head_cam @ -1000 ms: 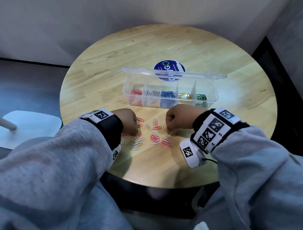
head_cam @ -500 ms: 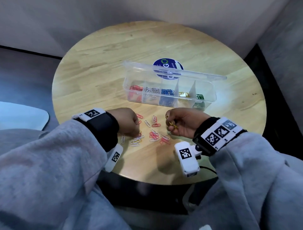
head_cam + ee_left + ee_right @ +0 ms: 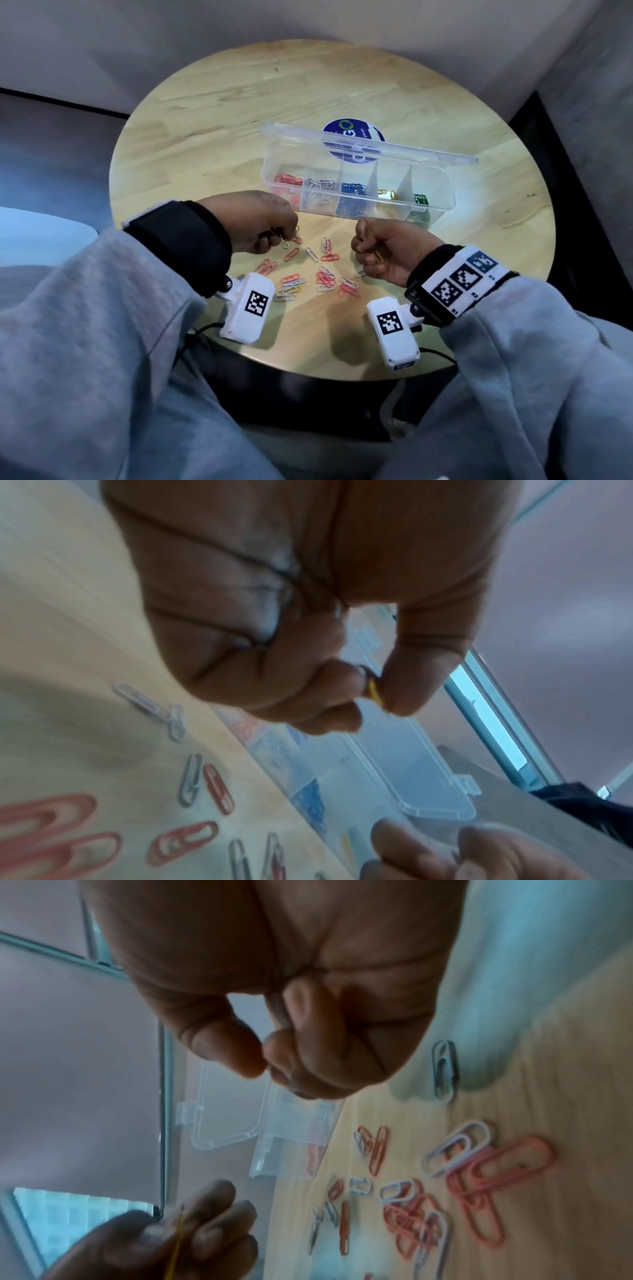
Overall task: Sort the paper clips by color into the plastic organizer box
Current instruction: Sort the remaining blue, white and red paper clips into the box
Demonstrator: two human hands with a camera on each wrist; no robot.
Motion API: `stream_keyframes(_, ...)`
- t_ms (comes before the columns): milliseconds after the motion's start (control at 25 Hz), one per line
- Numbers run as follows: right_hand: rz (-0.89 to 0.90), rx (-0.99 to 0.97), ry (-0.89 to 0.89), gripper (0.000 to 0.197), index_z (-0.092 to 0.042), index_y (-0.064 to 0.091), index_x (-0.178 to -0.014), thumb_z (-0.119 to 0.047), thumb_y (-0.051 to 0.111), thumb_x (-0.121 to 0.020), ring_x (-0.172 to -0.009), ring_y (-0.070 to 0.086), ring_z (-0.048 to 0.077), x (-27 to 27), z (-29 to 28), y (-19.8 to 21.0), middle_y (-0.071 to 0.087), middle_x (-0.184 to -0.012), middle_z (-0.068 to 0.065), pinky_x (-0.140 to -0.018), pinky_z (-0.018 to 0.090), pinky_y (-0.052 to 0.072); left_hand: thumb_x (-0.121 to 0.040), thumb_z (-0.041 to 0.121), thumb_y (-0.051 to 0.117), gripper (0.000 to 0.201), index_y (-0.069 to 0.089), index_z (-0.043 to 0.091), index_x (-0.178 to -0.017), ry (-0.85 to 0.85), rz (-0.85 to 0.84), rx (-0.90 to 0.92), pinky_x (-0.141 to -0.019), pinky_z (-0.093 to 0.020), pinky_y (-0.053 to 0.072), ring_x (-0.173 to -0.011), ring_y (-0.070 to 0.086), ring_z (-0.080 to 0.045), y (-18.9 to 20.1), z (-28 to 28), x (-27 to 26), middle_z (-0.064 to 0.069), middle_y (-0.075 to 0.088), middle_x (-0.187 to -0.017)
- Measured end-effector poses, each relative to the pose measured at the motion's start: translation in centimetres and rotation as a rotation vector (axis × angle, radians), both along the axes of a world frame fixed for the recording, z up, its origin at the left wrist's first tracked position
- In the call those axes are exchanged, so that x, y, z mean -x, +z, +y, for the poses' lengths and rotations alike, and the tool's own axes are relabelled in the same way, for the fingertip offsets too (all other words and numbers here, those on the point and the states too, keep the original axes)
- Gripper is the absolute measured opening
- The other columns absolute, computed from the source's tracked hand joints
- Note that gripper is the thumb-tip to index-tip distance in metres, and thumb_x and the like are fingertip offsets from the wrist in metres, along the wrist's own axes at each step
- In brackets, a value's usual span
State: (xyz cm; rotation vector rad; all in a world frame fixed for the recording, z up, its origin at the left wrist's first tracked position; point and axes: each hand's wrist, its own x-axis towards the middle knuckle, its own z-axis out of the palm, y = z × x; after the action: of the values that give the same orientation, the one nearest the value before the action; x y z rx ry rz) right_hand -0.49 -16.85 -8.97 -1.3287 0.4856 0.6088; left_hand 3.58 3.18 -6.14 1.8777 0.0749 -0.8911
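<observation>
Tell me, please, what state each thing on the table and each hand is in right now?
Organizer box: lid open, five compartments each holding one color.
Loose clips: scattered on the table, red and white, unsorted.
Left hand: raised, pinching a yellow clip.
Right hand: raised, fingers curled around a yellow clip.

A round wooden surface (image 3: 212,113) carries a blue round sticker (image 3: 352,132) near its far edge, beside grey walls (image 3: 308,24).

Red, white clips (image 3: 322,274); clear box (image 3: 442,192); wood table (image 3: 239,102).
</observation>
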Motion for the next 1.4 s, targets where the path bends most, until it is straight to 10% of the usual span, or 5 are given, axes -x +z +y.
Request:
stream_keyframes(320,-0.364,0.888,0.963,0.014,-0.029,0.066,-0.087,-0.018,0.067,-0.078,-0.059,0.045,0.004,1.3,4.5,0.7,0.049,-0.064,-0.012,-0.056,0.023,0.036,-0.089,0.003,0.042,0.024,0.051,0.014,-0.070,0.223,0.045,0.146,-0.034,-0.011,0.028,-0.040,0.038,-0.007,1.1,1.1,-0.4,0.000,0.042,-0.061)
stream_keyframes(680,-0.432,1.217,0.972,0.005,-0.022,0.057,-0.075,-0.020,0.058,-0.079,-0.077,0.058,0.019,1.9,6.6,-0.3,0.060,-0.078,-0.005,-0.060,0.025,0.045,-0.082,0.003,0.029,0.028,0.051,0.009,-0.066,0.298,0.061,0.266,-0.034,-0.011,0.026,-0.041,0.035,-0.008,2.5,2.9,-0.8,-0.001,0.039,-0.062)
stream_keyframes(1200,-0.321,1.153,0.870,0.006,-0.016,0.066,-0.084,-0.016,0.061,-0.080,-0.079,0.056,0.017,1.8,5.7,-0.6,0.060,-0.081,-0.002,-0.068,0.026,0.046,-0.084,0.006,0.032,0.026,0.054,0.013,-0.073,0.255,0.084,0.259,-0.034,-0.011,0.025,-0.043,0.035,-0.006,2.4,2.8,-0.7,0.001,0.041,-0.063)
stream_keyframes(1400,-0.315,1.118,0.751,0.007,-0.018,0.064,-0.082,-0.022,0.069,-0.079,-0.063,0.045,0.005,1.5,3.8,0.0,0.049,-0.066,-0.012,-0.053,0.020,0.034,-0.085,0.006,0.033,0.025,0.054,0.013,-0.074,0.244,0.079,0.253,-0.034,-0.011,0.025,-0.041,0.035,-0.006,2.1,2.6,-0.8,0.002,0.042,-0.063)
